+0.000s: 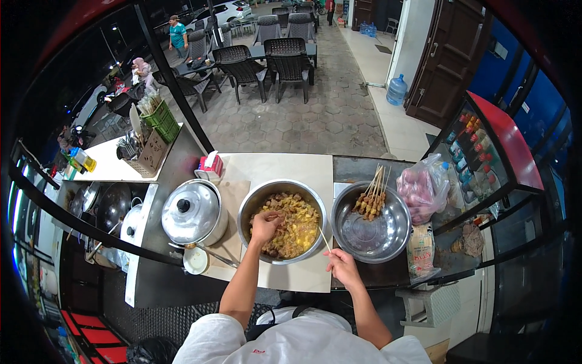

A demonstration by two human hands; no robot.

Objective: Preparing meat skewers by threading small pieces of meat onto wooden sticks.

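1. My right hand: fingers pinched narrow on a thin bamboo skewer, just beside the bowls.
2. My left hand: fingers curled, dipping into yellow marinated meat chunks in a round steel bowl.
3. Second steel bowl, shiny: finished skewers leaning on its far rim.
4. Lidded metal pot, domed.

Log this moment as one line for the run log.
left hand: in bowl of marinated meat | right hand: grip on bamboo skewer | finished skewers: in second bowl
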